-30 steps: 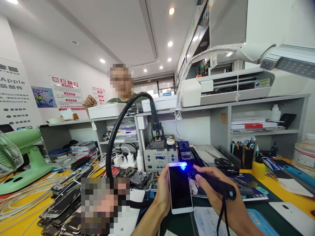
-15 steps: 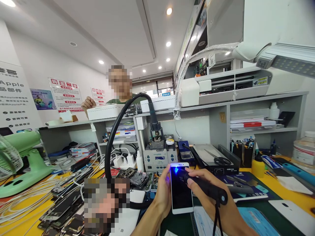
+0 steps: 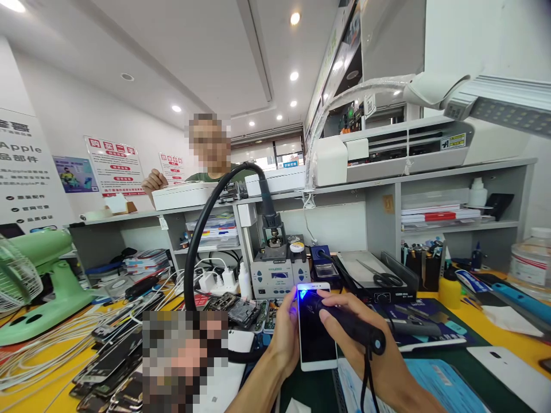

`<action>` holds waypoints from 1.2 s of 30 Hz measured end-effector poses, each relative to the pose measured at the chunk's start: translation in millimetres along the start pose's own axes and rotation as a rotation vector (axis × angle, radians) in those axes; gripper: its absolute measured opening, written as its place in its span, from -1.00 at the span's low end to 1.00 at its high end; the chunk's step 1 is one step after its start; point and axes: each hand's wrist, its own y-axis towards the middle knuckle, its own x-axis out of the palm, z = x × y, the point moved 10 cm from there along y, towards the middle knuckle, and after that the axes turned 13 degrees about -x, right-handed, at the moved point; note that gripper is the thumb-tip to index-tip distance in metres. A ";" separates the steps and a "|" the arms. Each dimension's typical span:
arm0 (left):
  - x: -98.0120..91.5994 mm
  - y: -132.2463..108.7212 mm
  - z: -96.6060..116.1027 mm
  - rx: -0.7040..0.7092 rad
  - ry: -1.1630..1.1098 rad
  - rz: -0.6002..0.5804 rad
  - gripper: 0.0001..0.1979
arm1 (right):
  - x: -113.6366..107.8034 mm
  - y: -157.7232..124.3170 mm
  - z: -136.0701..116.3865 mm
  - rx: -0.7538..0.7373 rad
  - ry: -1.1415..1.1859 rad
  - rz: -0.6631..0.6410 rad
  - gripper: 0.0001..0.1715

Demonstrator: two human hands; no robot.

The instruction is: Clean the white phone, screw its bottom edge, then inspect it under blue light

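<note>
A white-framed phone (image 3: 318, 350) with a dark screen is upright in front of me. My left hand (image 3: 284, 335) grips its left edge. In my right hand (image 3: 361, 327) is a black flashlight (image 3: 353, 328) with a wrist strap hanging down. Its head is close to the upper part of the screen, where blue-violet light glows near the top left corner. Some of that light also falls on my left fingertips.
A rework station (image 3: 279, 275) stands behind the phone, its black hose (image 3: 189, 258) arching on the left. Phone parts (image 3: 107, 367) and cables lie left, with a green fan (image 3: 47, 287). Scissors (image 3: 387, 280) rest at the right. A person (image 3: 210, 149) is behind the shelf.
The flashlight and my right hand have shifted slightly left, and the blue glow has moved toward the phone's top left corner. My left hand still holds the phone.
</note>
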 end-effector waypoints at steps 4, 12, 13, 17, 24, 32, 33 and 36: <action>1.6 0.6 0.6 0.026 -0.004 -0.034 -0.55 | 0.0 1.6 -2.5 -0.023 0.001 0.006 -0.73; -2.7 4.0 -1.9 0.033 -0.012 -0.036 -0.54 | 3.0 -0.4 0.4 0.010 0.025 -0.011 -0.76; -2.7 3.7 -2.2 0.030 -0.011 -0.034 -0.54 | 3.3 -0.8 0.9 0.009 0.020 -0.012 -0.76; -1.9 2.8 -5.0 -0.001 -0.005 -0.038 -0.49 | 6.5 -2.9 5.4 0.032 0.025 -0.035 -0.74; -2.7 4.7 -1.8 0.029 -0.025 -0.053 -0.50 | 10.4 -8.1 10.7 0.081 0.061 -0.089 -0.72; -2.6 4.2 -0.3 0.031 -0.016 -0.049 -0.47 | 14.3 -12.8 18.1 0.164 0.093 -0.156 -0.70; -3.0 4.2 -0.2 0.031 -0.013 -0.045 -0.47 | 15.6 -12.6 17.3 0.166 0.099 -0.173 -0.70; -3.5 4.2 0.6 0.040 -0.002 -0.038 -0.48 | 18.9 -12.9 15.5 0.173 0.105 -0.224 -0.70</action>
